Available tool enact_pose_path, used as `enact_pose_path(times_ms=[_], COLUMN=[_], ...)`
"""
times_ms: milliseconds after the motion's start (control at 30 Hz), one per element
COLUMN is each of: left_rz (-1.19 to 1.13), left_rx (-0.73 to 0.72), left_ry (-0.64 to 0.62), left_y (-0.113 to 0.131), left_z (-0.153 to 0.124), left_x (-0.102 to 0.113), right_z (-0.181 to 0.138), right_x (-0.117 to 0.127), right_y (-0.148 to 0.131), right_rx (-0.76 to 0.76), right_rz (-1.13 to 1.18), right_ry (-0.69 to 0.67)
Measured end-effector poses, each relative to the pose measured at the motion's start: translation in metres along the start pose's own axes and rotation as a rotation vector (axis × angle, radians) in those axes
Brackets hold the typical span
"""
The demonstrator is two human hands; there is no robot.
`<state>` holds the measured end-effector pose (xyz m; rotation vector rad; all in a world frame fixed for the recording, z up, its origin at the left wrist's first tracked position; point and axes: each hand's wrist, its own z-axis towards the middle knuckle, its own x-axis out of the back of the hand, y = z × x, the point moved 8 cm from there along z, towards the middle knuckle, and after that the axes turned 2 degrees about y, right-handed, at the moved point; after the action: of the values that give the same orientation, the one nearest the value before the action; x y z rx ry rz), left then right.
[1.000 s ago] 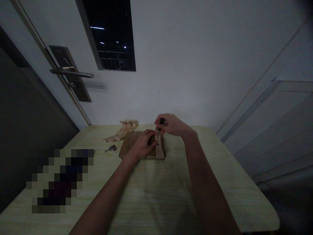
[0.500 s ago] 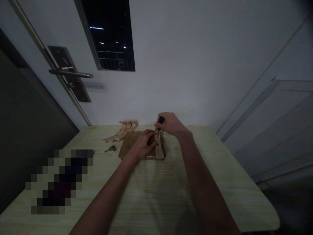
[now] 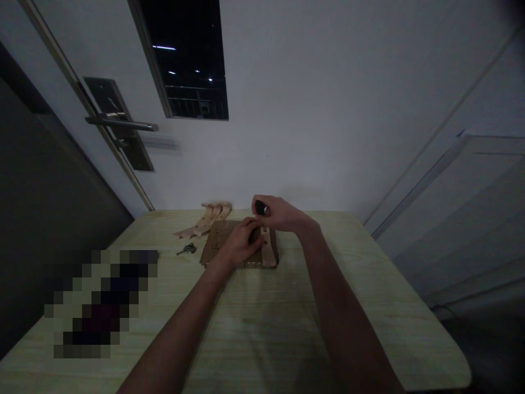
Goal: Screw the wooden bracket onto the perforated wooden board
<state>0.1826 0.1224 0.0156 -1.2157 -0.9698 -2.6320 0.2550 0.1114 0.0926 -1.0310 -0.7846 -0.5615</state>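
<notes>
A pale curved wooden piece (image 3: 268, 254) with dark holes lies along the right side of a brown cardboard sheet (image 3: 212, 253). My left hand (image 3: 241, 241) rests on the cardboard with its fingers bent and its thumb against the wood's left edge, pressing it in place. Over the wood's far end, my right hand (image 3: 275, 212) is closed around the black handle of a screwdriver (image 3: 260, 207). Its shaft and tip are hidden behind my fingers. Beyond the cardboard's left corner are several similar curved wooden pieces (image 3: 213, 213), lying side by side.
A small cluster of dark metal bits (image 3: 187, 249) lies left of the cardboard on the pale wood-grain table (image 3: 348, 312). A pixelated dark object is at the table's left. Behind the table rises a white door with a lever handle (image 3: 131, 125) and a dark window (image 3: 188, 60).
My right hand has moved slightly left and down, and the screwdriver handle now leans further left, its shaft out of sight. My left hand keeps its place on the wood.
</notes>
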Motion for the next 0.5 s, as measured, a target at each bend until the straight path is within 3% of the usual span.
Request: enact_pose_path(times_ms=[500], left_rz=[-0.005], left_rx=[-0.012], left_ry=[0.02], left_y=[0.0], left_z=[0.0], left_x=[0.001], right_z=[0.002], right_x=[0.014], right_y=[0.012], right_rx=[-0.151], right_rz=[-0.086], right_ry=[0.131])
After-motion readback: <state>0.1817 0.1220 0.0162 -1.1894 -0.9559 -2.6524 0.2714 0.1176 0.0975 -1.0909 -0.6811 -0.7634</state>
